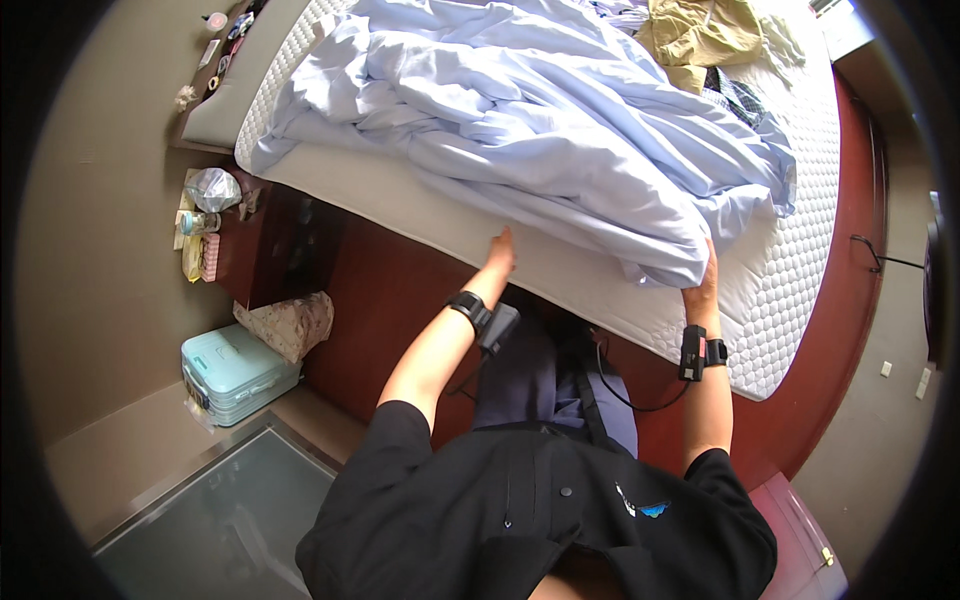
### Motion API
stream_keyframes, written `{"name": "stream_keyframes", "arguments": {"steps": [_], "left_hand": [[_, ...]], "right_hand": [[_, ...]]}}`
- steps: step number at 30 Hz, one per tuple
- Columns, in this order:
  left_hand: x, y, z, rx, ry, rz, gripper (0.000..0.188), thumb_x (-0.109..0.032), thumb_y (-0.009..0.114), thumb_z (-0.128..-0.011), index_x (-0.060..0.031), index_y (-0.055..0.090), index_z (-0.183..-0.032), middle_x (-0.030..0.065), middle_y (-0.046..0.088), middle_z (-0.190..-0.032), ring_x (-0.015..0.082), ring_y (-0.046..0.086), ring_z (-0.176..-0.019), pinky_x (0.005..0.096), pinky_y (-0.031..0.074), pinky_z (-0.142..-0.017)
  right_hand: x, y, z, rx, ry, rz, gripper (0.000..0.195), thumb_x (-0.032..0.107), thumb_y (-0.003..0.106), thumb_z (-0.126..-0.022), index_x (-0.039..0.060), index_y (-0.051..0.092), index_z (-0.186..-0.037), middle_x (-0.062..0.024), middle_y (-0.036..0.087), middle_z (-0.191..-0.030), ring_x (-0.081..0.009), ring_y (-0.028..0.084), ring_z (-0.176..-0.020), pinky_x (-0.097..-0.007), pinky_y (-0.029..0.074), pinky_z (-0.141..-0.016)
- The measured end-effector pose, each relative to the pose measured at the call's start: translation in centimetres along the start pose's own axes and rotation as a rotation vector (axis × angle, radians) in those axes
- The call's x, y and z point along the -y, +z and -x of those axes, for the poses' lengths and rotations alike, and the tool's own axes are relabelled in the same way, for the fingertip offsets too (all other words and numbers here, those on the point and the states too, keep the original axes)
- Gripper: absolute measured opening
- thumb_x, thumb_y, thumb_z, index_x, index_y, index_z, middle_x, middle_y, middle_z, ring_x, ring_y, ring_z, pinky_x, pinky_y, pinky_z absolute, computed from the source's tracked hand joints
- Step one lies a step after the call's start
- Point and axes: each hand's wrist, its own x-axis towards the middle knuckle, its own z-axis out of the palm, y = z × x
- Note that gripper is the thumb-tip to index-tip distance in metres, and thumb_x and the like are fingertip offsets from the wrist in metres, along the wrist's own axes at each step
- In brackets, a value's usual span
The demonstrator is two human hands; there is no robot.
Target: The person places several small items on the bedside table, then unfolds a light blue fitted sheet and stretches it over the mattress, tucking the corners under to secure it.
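A crumpled pale blue duvet (480, 120) is heaped across a white mattress (360, 184). My right hand (703, 283) grips its near right corner, the fingers partly hidden by the fabric. Over the near side of the mattress is my left hand (504, 253), seen almost edge-on, with nothing visible in it. It lies short of the duvet's lower edge; whether it touches the mattress I cannot tell. Each wrist wears a black strap with a small dark device.
Tan clothing (697, 34) and a checked cloth (735, 97) lie at the far right of the bed. Left stands a dark red nightstand (259, 240) with small items, beside a light blue suitcase (236, 367). A cable (637, 407) hangs from the right wrist device.
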Motion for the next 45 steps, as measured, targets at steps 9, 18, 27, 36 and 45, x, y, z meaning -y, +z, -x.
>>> {"name": "stream_keyframes", "arguments": {"steps": [9,18,27,36,45], "left_hand": [[-6.7,-1.3,-0.8,-0.069,0.164,0.479,0.069,-0.035,0.05,-0.08,-0.0054,0.013,-0.13,0.0143,0.019,-0.133,0.03,0.028,-0.118,0.0469,0.033,-0.088],[-10.0,1.0,-0.5,0.059,0.261,0.389,0.05,-0.023,0.05,-0.081,-0.0018,0.032,-0.122,0.0134,0.038,-0.121,0.0241,0.04,-0.109,0.037,0.036,-0.087],[-4.6,6.0,8.8,0.592,0.413,-0.607,0.042,-0.021,0.049,-0.082,-0.0007,0.04,-0.117,0.0119,0.046,-0.114,0.0211,0.044,-0.103,0.0329,0.037,-0.085],[-13.0,9.4,18.7,0.935,0.259,-0.316,0.032,-0.016,0.05,-0.082,0.0025,0.048,-0.109,0.0079,0.054,-0.102,0.0121,0.051,-0.091,0.0239,0.042,-0.077],[-9.3,11.5,10.8,0.728,-0.018,0.189,0.052,-0.035,0.044,-0.085,-0.0054,0.029,-0.124,0.0124,0.033,-0.125,0.026,0.035,-0.113,0.0428,0.028,-0.093]], "right_hand": [[5.3,-3.2,7.5,0.015,-0.305,0.67,0.024,0.007,0.04,-0.084,0.0002,0.048,-0.106,-0.0041,0.05,-0.104,-0.0113,0.045,-0.095,-0.023,0.035,-0.085],[7.8,-8.9,8.0,-0.408,0.195,0.341,0.027,0.022,0.055,-0.077,0.0015,0.054,-0.095,-0.006,0.059,-0.081,-0.0145,0.056,-0.069,-0.0262,0.046,-0.062],[12.1,-19.1,5.8,-0.635,-0.157,0.372,0.024,0.018,0.062,-0.07,0.001,0.054,-0.085,-0.0078,0.055,-0.075,-0.0168,0.055,-0.065,-0.0289,0.045,-0.056],[28.5,-6.3,8.2,-0.393,-1.012,0.514,0.025,0.01,0.057,-0.079,0.0011,0.046,-0.099,-0.0089,0.058,-0.085,-0.014,0.058,-0.073,-0.0235,0.049,-0.064],[15.4,-13.3,3.9,-0.266,-0.212,0.431,0.057,0.041,0.038,-0.085,0.0088,0.021,-0.128,-0.0048,0.028,-0.13,-0.021,0.034,-0.112,-0.034,0.032,-0.088]]}}
